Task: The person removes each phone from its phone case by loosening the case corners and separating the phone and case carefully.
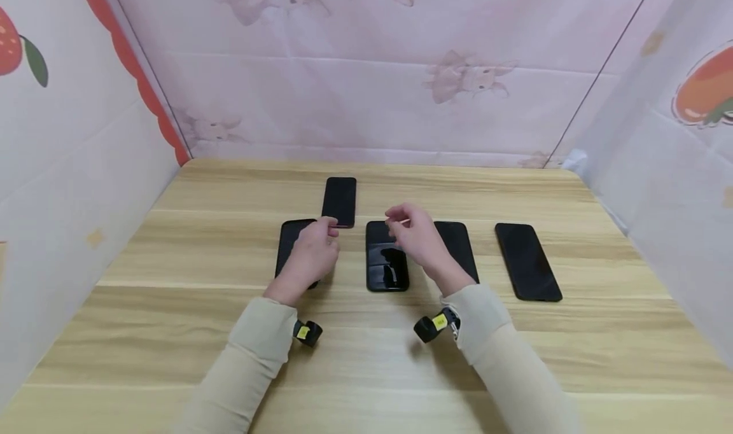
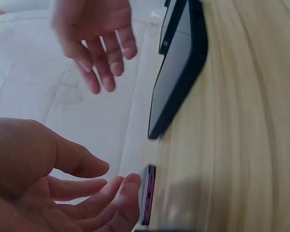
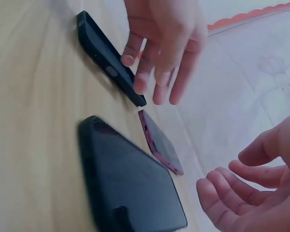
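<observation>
Across the near tabletop [image 1: 355,383], a broad run of wood lies between two pale sleeves [image 1: 260,338], each with a black wrist camera [image 1: 308,333] at its cuff. Beyond the cuffs, the left hand [image 1: 311,249], relaxed with fingers loosely bent and slightly spread, overlies part of the left phone [image 1: 289,243]; whether they touch cannot be told. The right hand [image 1: 420,237], similarly relaxed with fingers slightly spread, is raised over the far right corner of the central phone [image 1: 380,262], whose dark screen carries reflections. A narrow strip of wood separates this phone from the neighbouring phone [image 1: 458,243], partly hidden by the right hand. Across a wider strip lies the rightmost phone [image 1: 528,262], slanted, with ample room between its outer long edge and the tabletop's right side. Behind this row, the far phone [image 1: 340,198] has a purplish edge; its near end sits just beside the left phone's far corner. More wood extends from its far end to the tabletop's back edge, behind which hangs a pink printed cloth [image 1: 355,109].
</observation>
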### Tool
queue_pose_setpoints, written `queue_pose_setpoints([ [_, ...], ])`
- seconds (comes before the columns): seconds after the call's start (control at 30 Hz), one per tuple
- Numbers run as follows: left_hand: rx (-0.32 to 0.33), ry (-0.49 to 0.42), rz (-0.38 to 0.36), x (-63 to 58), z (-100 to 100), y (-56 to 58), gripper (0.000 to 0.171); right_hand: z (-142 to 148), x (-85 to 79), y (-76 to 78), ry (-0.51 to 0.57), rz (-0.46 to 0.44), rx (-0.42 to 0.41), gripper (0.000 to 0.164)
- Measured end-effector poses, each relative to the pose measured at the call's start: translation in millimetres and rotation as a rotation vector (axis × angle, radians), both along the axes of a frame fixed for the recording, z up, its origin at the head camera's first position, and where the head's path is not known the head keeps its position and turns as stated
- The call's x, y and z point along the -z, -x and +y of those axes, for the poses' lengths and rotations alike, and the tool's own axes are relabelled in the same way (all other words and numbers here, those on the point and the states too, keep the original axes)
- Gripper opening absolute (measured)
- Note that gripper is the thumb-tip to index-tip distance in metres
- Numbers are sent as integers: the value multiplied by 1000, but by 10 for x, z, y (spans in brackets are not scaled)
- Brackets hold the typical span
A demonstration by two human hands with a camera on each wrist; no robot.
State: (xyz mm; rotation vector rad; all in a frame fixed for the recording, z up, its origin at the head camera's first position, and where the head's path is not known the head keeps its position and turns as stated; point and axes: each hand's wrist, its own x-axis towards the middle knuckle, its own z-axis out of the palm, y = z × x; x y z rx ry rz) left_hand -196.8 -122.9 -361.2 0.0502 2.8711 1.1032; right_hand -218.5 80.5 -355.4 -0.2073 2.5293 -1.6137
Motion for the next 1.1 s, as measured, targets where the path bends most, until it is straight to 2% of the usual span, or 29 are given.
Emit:
queue_pose_setpoints([
  [0.3, 38, -111, -53, 73, 216, 34, 45, 126, 188, -136, -154, -6, 52, 36],
  [0.53, 56, -105, -88, 100, 281, 32, 47, 144, 285, -189, -326, 97, 33, 41],
  [0.63, 60, -107, -107, 105, 285, 30, 48, 138, 295, -204, -358, 119, 21, 41],
  [0.8, 40, -175, -144, 105, 287, 28, 49, 108, 275, -225, -399, 153, -5, 41],
  [0.97, 14, -257, -186, 89, 274, 29, 50, 73, 194, -255, -402, 136, -3, 38],
  [1.1, 12, -276, -199, 93, 271, 40, 52, 55, 195, -251, -439, 151, -10, 34],
])
